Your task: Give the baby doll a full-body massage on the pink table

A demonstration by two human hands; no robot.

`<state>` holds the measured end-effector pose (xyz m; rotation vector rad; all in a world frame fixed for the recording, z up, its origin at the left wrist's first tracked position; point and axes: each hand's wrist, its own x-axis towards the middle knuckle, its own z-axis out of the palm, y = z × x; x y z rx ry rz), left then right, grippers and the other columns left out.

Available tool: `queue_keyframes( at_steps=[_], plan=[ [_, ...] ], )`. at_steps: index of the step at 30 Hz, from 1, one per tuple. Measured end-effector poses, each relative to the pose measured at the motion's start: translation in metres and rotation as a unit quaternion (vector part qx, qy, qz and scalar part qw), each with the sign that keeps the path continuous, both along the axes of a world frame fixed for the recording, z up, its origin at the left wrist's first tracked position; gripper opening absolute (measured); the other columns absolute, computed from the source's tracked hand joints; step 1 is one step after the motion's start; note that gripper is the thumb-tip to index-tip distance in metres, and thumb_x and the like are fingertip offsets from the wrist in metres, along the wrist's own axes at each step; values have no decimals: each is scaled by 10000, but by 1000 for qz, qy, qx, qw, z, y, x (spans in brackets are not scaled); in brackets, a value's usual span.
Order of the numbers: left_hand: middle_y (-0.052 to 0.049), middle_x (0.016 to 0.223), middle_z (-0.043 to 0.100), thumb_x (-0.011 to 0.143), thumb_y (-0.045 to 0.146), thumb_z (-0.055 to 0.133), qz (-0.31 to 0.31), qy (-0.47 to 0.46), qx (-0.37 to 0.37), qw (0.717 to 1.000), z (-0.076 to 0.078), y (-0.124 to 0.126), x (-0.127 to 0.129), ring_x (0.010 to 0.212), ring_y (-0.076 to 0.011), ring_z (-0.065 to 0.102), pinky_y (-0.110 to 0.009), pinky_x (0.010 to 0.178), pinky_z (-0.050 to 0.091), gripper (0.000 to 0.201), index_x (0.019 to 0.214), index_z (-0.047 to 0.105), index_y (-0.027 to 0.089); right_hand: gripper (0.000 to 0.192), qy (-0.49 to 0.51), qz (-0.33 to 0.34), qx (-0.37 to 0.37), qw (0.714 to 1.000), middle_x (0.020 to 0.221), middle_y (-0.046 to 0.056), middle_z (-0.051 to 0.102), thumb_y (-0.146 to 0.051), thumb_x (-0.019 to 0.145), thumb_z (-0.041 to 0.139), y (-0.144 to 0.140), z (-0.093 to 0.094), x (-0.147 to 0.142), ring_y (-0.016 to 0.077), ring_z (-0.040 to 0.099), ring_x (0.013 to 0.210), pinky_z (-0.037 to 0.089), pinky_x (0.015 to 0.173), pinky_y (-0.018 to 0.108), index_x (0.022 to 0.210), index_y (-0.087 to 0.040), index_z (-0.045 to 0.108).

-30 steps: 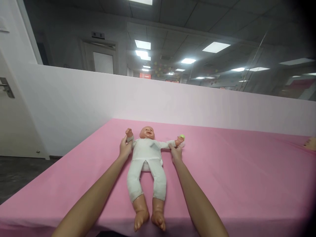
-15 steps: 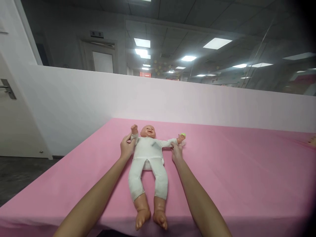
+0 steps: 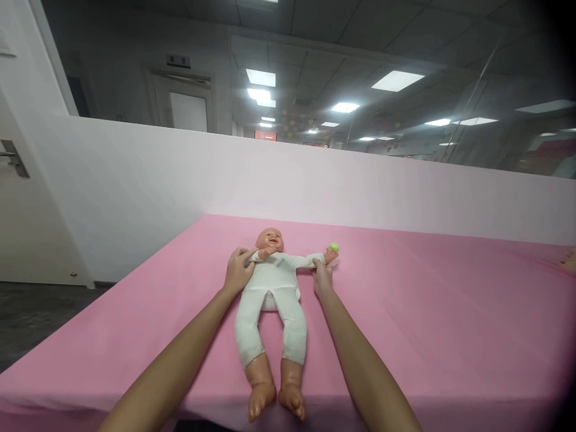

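Note:
A baby doll (image 3: 274, 273) in a white cloth body lies on its back, its head toward the wall and its bare feet at the table's front edge. My left hand (image 3: 239, 271) is closed round the doll's arm on the left side, which is bent across the upper chest. With my right hand (image 3: 323, 278) I grip the other arm near its wrist, and that arm is stretched out sideways. A small green ball (image 3: 333, 246) shows at the doll's outstretched hand; whether that hand holds it I cannot tell.
The doll rests on a table with a pink cloth (image 3: 418, 312). Behind it runs a low white wall (image 3: 315, 180) with glass above. To the left is a door with a metal handle (image 3: 15, 159). Something tan (image 3: 569, 259) shows at the right edge.
My left hand has brought the doll's arm from raised beside the head inward across its chest. The other arm stays stretched out in my right hand, and more of the green ball shows.

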<state>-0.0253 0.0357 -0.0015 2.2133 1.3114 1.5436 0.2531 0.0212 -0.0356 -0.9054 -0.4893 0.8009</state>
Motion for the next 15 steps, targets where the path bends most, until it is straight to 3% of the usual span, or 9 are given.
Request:
queue_keyframes(
  at_steps=[6,10,15],
  plan=[
    [-60,945,733,811,344,650,11,-184,-91,979,8,-2,-8,881,-240,649,-323,817,491,251,995,746,203,698,23,3,-22,999,1133,45,703,-217,651,671,-2,4,-1,198,708,965,620,788,314,1332,-254,525],
    [-80,833,746,826,512,634,71,-284,-198,936,3,7,-22,782,-241,681,-310,699,510,349,826,709,171,735,39,20,-19,999,1150,23,685,-198,662,671,-6,8,-1,185,704,954,631,775,315,1365,-313,491],
    [-116,795,752,814,504,673,65,-370,-271,886,-6,21,-32,717,-253,731,-344,697,571,349,756,683,160,546,71,32,-38,996,1020,13,699,-212,692,659,-6,8,1,191,711,898,649,746,355,1226,-267,553]
  ],
)
